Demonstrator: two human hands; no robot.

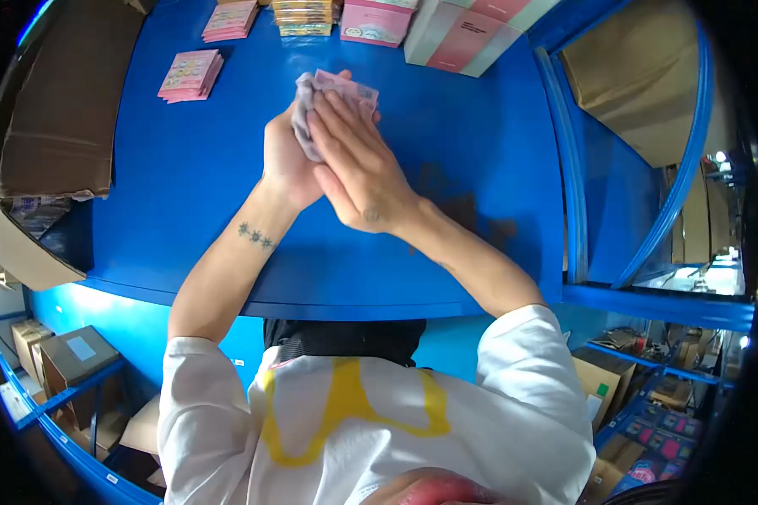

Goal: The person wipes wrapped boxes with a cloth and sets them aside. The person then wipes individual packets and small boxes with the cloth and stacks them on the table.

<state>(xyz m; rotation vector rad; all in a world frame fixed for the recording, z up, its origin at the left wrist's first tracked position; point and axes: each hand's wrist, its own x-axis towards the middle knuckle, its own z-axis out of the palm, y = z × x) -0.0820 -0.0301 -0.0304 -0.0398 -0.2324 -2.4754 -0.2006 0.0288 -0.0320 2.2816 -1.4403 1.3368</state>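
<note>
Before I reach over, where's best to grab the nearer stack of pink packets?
Likely pinch the nearer stack of pink packets by its left and right edges, from above: it lies flat, slightly uneven, with bare blue tabletop on both sides.

Stockroom, judging by blue racks (84, 459) holding cardboard cartons (77, 365).

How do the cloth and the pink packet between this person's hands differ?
Shape: the cloth is soft and bunched, while the pink packet looks flat with straight edges.
Colour: the cloth is pale greyish lilac; the packet is pink with printing.
Place: in this view the cloth shows further left, the packet further right.
Both lie between the left hand and the right hand, which partly hides them.
</note>
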